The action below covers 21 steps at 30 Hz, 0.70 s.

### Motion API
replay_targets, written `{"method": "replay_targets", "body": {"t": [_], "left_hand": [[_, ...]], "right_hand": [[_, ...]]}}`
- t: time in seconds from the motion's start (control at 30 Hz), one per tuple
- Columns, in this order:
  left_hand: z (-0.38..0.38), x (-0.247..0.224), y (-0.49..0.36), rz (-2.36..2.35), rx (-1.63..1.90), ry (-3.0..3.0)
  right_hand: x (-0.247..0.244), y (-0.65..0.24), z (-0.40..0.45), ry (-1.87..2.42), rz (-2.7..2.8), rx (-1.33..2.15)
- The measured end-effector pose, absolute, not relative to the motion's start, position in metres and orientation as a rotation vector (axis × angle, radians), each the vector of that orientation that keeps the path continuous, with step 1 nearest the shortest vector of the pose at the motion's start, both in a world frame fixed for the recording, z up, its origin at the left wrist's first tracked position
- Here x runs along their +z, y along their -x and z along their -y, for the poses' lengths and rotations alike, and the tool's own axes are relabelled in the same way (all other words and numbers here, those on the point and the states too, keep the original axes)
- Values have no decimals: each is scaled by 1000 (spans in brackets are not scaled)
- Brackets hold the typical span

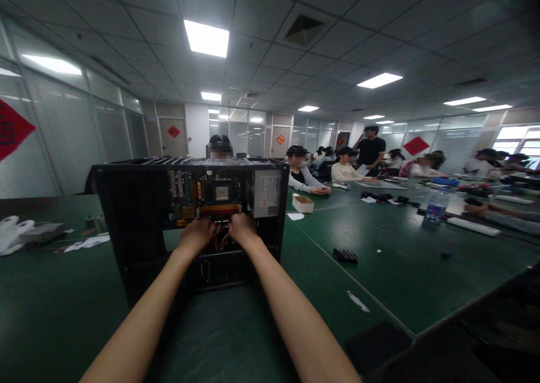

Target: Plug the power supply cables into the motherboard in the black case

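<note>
An open black computer case [135, 237] stands upright on the green table, its inside facing me. In it are a motherboard [223, 190] with a square processor socket, and a power supply [265, 193] with a white label at upper right. My left hand [197, 234] and my right hand [243, 227] reach in at the board's lower edge, just below the orange-brown memory slots [219, 209]. Both have curled, closed fingers; whatever lies in them is hidden. Red and yellow cables [220, 239] hang between the two hands.
On the green table [320, 293] lie a small open box [302, 203], a black bundle [345, 256] and a paper scrap [358, 301]. A water bottle [436, 206] stands farther right. White plastic bags [14, 234] lie at left. Several people sit around the tables; one person [371, 152] stands.
</note>
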<state>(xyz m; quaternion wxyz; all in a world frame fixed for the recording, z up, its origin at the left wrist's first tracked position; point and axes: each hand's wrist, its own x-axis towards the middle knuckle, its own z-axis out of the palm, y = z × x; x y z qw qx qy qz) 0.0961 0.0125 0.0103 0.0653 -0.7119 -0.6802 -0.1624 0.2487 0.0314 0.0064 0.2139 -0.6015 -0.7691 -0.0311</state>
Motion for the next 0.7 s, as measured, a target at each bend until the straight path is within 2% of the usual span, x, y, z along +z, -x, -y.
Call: {"method": "replay_targets", "body": {"t": [0.2,0.53,0.7], "left_hand": [[2,15,-93,1968,-570,2213],[36,13,-97,1877,-439,2276],[75,-7,-90,1842,-443,2182]], "right_hand": [[11,-251,-14,1573,2137,-138],[-7,-271,22,1774,2247,-9],[-12,-280,48,1725,2258,-185]]}}
